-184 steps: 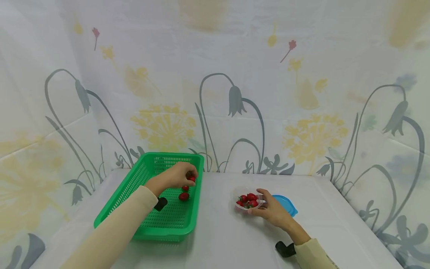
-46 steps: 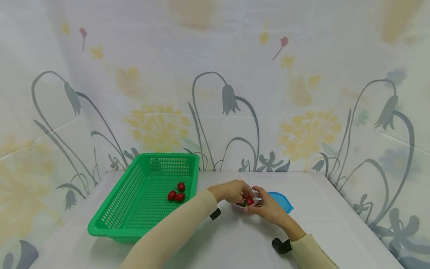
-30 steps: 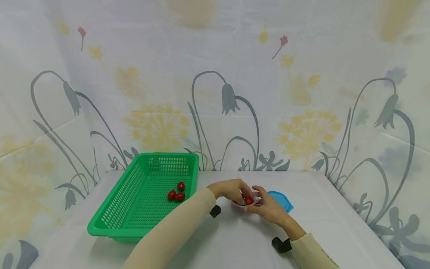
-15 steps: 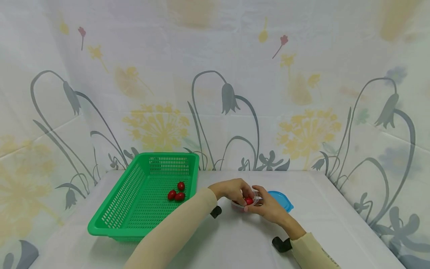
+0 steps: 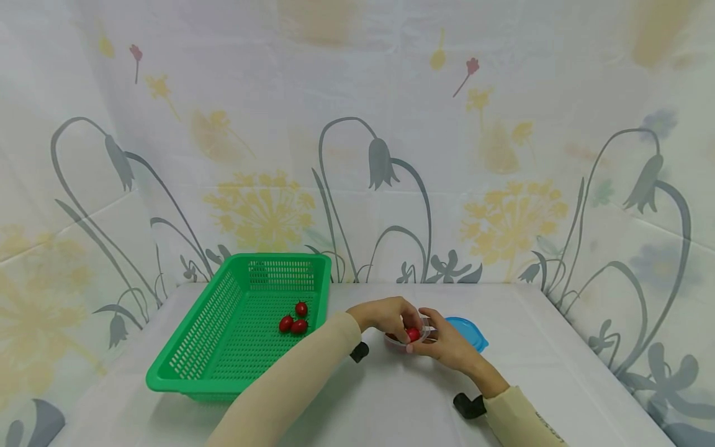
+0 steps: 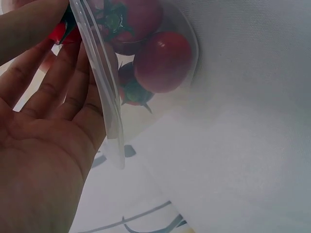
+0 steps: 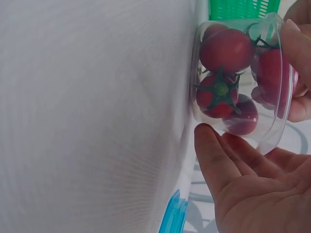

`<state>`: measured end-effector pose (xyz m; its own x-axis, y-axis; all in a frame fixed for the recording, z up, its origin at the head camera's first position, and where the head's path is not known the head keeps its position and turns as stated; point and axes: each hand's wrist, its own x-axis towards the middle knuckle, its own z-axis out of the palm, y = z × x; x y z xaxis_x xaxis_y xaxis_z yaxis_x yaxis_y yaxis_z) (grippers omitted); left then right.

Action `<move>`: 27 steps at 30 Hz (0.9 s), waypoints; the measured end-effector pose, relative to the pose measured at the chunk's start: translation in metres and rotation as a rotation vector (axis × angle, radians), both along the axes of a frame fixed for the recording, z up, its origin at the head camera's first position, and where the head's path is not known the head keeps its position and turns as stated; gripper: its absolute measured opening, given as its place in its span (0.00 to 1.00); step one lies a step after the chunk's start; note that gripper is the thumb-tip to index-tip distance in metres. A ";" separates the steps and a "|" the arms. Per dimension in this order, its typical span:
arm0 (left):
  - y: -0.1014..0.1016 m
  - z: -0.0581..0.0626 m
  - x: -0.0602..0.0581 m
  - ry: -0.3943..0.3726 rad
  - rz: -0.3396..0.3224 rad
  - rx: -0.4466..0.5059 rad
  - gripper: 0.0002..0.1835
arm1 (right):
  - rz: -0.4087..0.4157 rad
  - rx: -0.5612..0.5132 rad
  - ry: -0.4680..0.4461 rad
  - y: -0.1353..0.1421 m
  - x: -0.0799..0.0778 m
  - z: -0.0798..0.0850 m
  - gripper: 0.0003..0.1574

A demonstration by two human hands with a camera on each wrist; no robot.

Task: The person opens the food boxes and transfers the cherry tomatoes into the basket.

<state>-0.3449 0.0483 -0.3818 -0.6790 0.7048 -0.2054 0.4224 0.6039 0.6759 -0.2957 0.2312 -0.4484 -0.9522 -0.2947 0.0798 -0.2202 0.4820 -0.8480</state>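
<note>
My left hand (image 5: 391, 315) reaches down into a small clear plastic container (image 5: 395, 344). Its thumb and fingers pinch a cherry tomato (image 7: 270, 73) at the container's mouth; in the left wrist view the fingers hide most of that fruit. Several more red cherry tomatoes (image 6: 163, 62) with green stalks lie inside, seen through the wall. My right hand (image 5: 447, 343) grips the container from the right, thumb at the near side and fingers around the far side. The container stands on the white cloth.
To the left stands a green perforated basket (image 5: 240, 354) with three cherry tomatoes (image 5: 299, 326) near its right wall. A blue lid (image 5: 470, 335) lies on the cloth behind my right hand. A printed curtain (image 5: 357, 205) hangs behind the table.
Some seconds ago my left hand held a cherry tomato over the basket; it has moved right to the container. Over the last second both hands stay almost still, with slight finger movement.
</note>
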 end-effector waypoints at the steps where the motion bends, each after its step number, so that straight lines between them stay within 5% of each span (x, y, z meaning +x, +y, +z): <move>1: 0.000 0.000 0.000 -0.001 -0.001 0.002 0.14 | 0.001 0.001 0.002 0.000 0.000 0.000 0.56; 14: -0.005 0.007 0.001 0.018 0.002 0.041 0.15 | 0.000 -0.002 0.001 -0.001 0.001 0.002 0.54; 27: -0.021 0.029 0.008 0.079 0.023 0.075 0.13 | -0.022 -0.011 -0.016 -0.002 0.001 0.001 0.56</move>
